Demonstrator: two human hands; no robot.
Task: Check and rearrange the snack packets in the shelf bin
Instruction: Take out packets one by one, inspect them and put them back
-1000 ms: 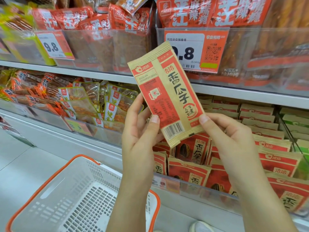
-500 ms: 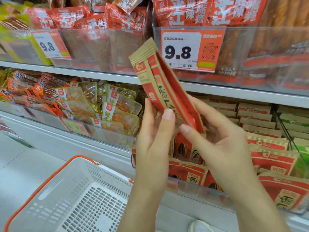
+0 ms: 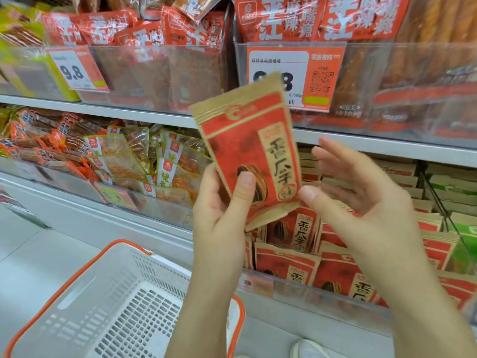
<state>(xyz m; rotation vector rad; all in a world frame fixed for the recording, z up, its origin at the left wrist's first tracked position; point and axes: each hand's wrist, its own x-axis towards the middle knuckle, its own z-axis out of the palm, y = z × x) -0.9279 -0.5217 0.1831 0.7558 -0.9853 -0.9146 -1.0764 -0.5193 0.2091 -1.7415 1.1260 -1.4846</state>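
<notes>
The lower shelf (image 3: 387, 148) holds a clear bin (image 3: 322, 293) of red seed packets (image 3: 286, 264) — left of the bin, orange snack packs (image 3: 116, 161).

Packet (image 3: 247, 151) raised before shelf bin (image 3: 309, 293); basket (image 3: 85, 306) lower left.

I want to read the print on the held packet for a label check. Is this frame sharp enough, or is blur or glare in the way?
Head view: the held packet is motion-smeared, large characters legible, small print not; the right hand is blurred too; glare whitens the clear bin fronts; wide-angle lens bows the shelf edge.
</notes>
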